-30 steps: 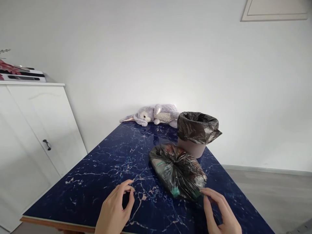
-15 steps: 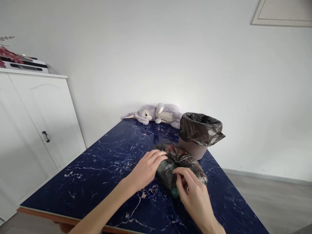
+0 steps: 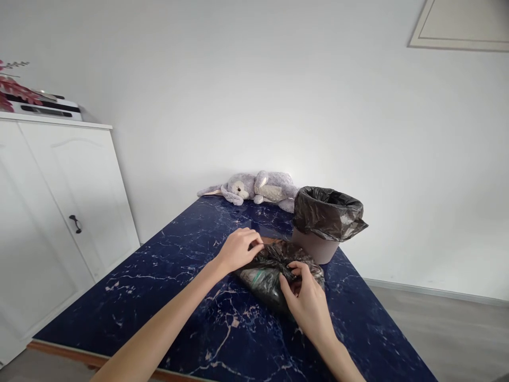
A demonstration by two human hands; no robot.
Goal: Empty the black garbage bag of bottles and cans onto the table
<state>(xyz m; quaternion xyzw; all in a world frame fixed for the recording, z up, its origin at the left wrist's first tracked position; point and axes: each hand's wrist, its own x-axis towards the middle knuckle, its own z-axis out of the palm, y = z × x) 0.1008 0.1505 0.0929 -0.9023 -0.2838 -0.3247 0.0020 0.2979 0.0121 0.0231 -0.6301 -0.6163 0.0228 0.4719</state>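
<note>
A filled black garbage bag [image 3: 264, 281] lies on the blue marbled table, its plastic gathered in the middle. Pale, green and reddish contents show faintly through the thin film. My left hand [image 3: 242, 249] pinches the bag's plastic between thumb and fingers at its far left side. With bent fingers, my right hand [image 3: 306, 294] grips the crumpled plastic near the gathered centre; part of this grip is hidden behind the fingers. Just beyond the bag stands a grey-brown trash bin [image 3: 316, 246], lined with a black bag [image 3: 330, 215] folded over its rim.
A grey plush rabbit [image 3: 258, 188] lies on its side at the table's far edge, against the wall. The marbled table [image 3: 170, 276] has a wooden front edge. Left of it stands a white cabinet [image 3: 79, 175] with red flowers [image 3: 19, 90] on top.
My left hand has moved left and slightly up, drawing plastic outward. The bag has shifted and turned leftward, flattening somewhat. My right hand has moved slightly left.
</note>
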